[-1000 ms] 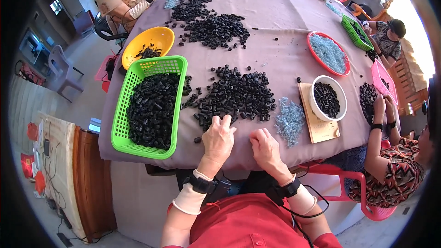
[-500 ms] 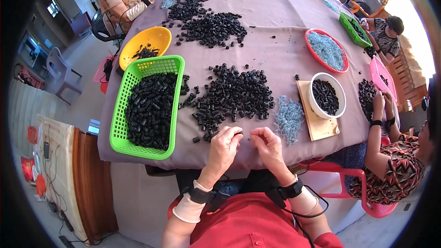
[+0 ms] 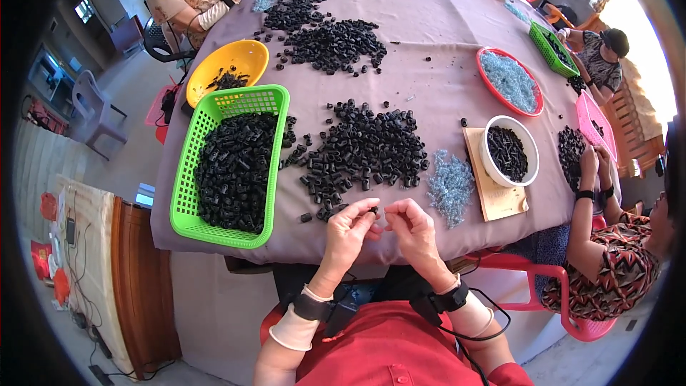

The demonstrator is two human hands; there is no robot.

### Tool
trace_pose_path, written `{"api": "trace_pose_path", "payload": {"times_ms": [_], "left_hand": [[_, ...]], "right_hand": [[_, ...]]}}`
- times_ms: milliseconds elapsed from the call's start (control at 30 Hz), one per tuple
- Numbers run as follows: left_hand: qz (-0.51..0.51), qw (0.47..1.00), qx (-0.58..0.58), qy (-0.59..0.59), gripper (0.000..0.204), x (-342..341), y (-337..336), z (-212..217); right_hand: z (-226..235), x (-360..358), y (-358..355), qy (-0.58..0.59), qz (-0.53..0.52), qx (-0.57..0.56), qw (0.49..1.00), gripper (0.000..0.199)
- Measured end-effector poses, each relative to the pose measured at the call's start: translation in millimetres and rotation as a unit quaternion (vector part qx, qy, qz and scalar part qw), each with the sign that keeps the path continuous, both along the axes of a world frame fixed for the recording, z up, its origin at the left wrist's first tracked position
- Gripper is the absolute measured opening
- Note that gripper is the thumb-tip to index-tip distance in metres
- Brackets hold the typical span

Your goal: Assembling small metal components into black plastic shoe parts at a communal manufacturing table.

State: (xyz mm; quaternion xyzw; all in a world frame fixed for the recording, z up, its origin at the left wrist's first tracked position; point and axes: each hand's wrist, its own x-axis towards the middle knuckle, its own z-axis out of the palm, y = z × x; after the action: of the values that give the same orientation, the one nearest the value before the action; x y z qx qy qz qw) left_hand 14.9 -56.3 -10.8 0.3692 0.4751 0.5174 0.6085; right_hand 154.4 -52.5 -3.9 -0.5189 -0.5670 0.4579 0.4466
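Between the thumb and fingertips of my left hand point(image 3: 349, 232) is a small black cap-like piece point(image 3: 374, 210). My right hand point(image 3: 413, 232) is pinched beside it, fingertips nearly meeting the left ones; whatever it holds is too small to make out. Just beyond my hands spreads a pile of short black cylindrical caps point(image 3: 368, 146). To its right lies a heap of small clear bluish pieces point(image 3: 451, 187). A white bowl point(image 3: 532, 164) of thin black parts rests on a wooden board point(image 3: 504, 207). On the left, a green basket point(image 3: 275, 171) is filled with black caps.
Behind the basket sits a yellow bowl point(image 3: 250, 64) with some black bits. A red tray point(image 3: 480, 71) of clear pieces stands farther right. More black caps point(image 3: 336, 44) lie across the cloth-covered table point(image 3: 429, 21). Several people work around it, one close by on my right point(image 3: 607, 250).
My right hand has come slightly left, closer to my left hand. The black piece at my left fingertips shows more clearly. The person at the far left has leaned forward.
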Motion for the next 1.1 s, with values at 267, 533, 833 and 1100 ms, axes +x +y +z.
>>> {"api": "trace_pose_path", "payload": {"times_ms": [267,533,833,1100], "left_hand": [[0.028,0.991,-0.065,-0.117,0.019,-3.2,3.5,-2.9],[0.007,0.988,-0.084,-0.127,0.013,-9.1,4.4,-15.5],[-0.045,0.973,-0.118,-0.193,0.009,-17.6,11.1,-15.6],[-0.007,0.955,-0.133,-0.265,0.009,-18.0,10.7,-21.0]], "right_hand": [[-4.4,-5.4,-1.7,-0.063,0.025,0.087,0.994,0.007],[-5.3,-10.0,2.8,-0.109,0.016,0.166,0.980,0.009],[-4.6,-7.4,16.9,0.019,0.068,-0.054,0.996,0.015],[8.2,-4.2,74.7,-0.236,0.016,0.219,0.947,0.010]]}}
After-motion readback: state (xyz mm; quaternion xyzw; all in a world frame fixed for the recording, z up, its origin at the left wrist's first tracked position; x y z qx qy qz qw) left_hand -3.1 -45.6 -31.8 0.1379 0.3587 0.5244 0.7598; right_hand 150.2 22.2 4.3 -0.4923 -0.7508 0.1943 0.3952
